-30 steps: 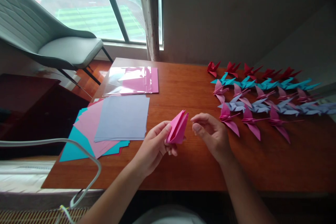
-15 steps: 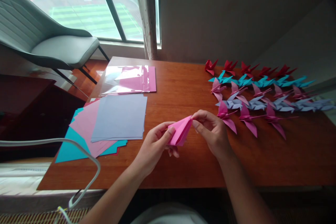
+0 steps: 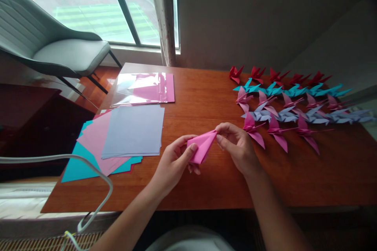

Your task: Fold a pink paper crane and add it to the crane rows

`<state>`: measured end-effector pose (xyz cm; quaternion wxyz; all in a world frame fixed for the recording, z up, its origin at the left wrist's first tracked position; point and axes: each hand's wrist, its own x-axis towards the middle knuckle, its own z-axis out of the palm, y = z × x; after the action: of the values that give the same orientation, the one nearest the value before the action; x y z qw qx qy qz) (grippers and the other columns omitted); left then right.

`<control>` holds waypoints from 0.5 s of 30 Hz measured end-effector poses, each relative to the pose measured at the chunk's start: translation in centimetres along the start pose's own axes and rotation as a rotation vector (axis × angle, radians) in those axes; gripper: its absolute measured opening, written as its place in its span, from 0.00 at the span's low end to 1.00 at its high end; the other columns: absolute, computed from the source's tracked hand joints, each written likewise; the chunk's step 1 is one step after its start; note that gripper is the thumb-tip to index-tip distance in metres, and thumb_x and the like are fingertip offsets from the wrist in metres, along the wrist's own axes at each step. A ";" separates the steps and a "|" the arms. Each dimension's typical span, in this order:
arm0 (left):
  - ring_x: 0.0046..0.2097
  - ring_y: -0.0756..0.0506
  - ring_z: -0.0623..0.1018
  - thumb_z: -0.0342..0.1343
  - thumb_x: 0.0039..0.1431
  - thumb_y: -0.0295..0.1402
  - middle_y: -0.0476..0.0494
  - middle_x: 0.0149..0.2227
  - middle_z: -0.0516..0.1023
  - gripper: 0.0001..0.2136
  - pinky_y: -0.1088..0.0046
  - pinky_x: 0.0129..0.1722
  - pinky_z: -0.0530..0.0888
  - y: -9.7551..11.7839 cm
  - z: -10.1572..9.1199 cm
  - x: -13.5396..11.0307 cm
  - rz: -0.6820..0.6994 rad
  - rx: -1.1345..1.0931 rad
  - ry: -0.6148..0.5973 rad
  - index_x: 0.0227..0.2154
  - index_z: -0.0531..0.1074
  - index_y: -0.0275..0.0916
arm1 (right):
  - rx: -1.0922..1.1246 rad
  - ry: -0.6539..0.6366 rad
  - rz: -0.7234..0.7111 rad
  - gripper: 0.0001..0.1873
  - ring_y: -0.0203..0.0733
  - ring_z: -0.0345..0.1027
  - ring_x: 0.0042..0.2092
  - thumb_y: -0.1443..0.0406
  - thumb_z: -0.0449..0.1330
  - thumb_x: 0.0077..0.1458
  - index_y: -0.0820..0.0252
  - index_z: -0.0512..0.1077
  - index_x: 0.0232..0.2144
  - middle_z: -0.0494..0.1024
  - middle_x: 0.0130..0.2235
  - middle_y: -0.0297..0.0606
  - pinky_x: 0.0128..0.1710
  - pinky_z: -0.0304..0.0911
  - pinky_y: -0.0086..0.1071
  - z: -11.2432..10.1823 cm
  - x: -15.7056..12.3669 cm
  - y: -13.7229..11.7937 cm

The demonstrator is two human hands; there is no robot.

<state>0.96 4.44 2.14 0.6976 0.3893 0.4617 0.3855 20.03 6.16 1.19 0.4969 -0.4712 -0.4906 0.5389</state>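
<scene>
A bright pink folded origami paper [image 3: 201, 147] is held between both hands above the table's front part. My left hand [image 3: 176, 156] grips its wide end, thumb on top and fingers beneath. With thumb and forefinger, my right hand [image 3: 237, 146] pinches the narrow tip. The paper is layered and kite-shaped, its tip pointing up and right. Beyond my right hand stand bright pink paper cranes [image 3: 276, 130], the nearest row of several coloured rows.
On the wooden table [image 3: 197, 90], rows of red cranes [image 3: 275, 75], turquoise cranes [image 3: 277, 89] and lavender cranes [image 3: 287, 114] stand at right. Lavender sheets [image 3: 134, 131] overlap pink and turquoise sheets at left. Behind them lies a clear packet [image 3: 141, 89]. A white cable [image 3: 97, 168] loops at front left.
The folded paper's lower flaps have closed together, and its face is turned slightly more toward me. Both hands keep their hold in nearly the same place.
</scene>
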 end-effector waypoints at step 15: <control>0.21 0.52 0.76 0.60 0.63 0.43 0.50 0.23 0.77 0.19 0.81 0.21 0.69 0.0 -0.2 -0.2 0.022 0.071 -0.026 0.50 0.73 0.35 | 0.072 -0.096 0.012 0.05 0.37 0.61 0.32 0.64 0.63 0.55 0.56 0.70 0.31 0.68 0.30 0.31 0.33 0.58 0.30 -0.7 -0.1 -0.2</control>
<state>0.71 4.34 2.18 0.6852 0.4237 0.4616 0.3713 20.70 6.14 1.29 0.4861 -0.4297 -0.4912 0.5812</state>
